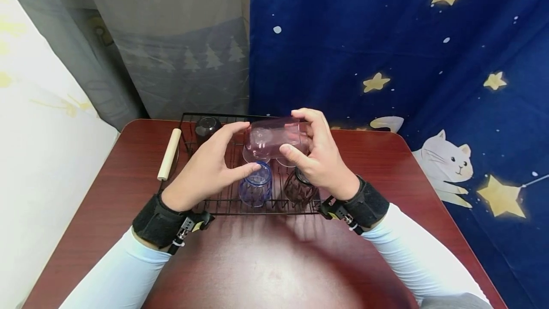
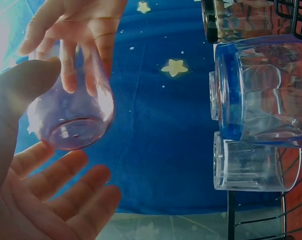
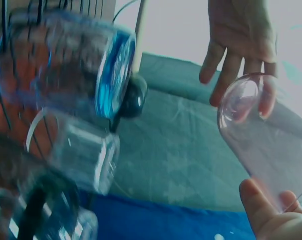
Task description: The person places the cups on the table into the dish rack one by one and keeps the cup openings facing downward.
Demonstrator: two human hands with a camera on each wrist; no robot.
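Note:
My right hand [image 1: 319,156] grips a clear pink glass [image 1: 274,138] near one end, thumb on the near side and fingers over the far side. The glass lies tilted sideways in the air above a black wire rack [image 1: 266,213], its rounded base toward the left. Around that base my left hand [image 1: 203,173] spreads its thumb and fingers, with fingertips right at the glass. Below stand a blue-rimmed clear glass [image 1: 255,190] and a dark tinted glass [image 1: 299,190]. In the left wrist view a small clear glass [image 2: 250,165] shows beside the blue-rimmed one.
A black glass [image 1: 207,127] stands at the rack's back left corner. To the rack's left side is a pale wooden handle [image 1: 169,154]. The rack stands on a reddish-brown table [image 1: 257,261], with a blue star-patterned curtain [image 1: 343,37] and a grey curtain [image 1: 171,37] behind.

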